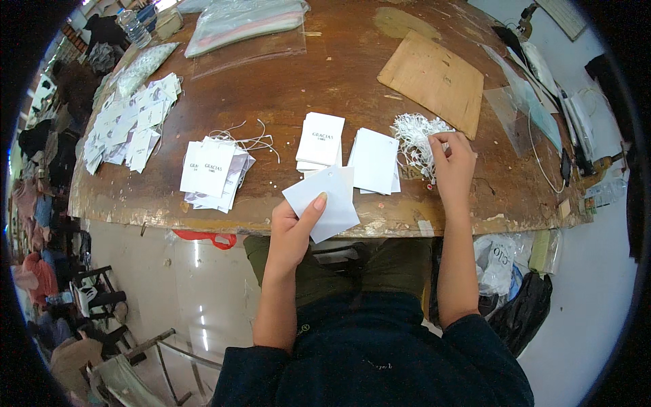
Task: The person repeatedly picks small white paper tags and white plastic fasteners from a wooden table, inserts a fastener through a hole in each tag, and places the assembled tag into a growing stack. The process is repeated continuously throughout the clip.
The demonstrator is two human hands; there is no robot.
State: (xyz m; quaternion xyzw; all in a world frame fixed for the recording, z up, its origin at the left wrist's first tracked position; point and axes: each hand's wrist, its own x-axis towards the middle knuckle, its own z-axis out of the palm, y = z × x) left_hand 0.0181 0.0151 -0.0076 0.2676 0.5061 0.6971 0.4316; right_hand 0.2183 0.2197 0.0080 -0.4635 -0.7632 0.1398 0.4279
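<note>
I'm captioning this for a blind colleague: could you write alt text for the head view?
A person's left hand holds a white card at the near edge of a worn wooden table, while the right hand is at a pile of white strings. Stacks of white tags lie beyond the card and to its left.

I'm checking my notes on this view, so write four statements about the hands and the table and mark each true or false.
1. The left hand holds a white card. True.
2. The clear plastic bags lie along the near edge of the table. False: they lie toward its far side.
3. The wooden board lies beyond the white string pile. True.
4. The right hand lies flat on the board. False: it is curled at the string pile's right edge.
</note>
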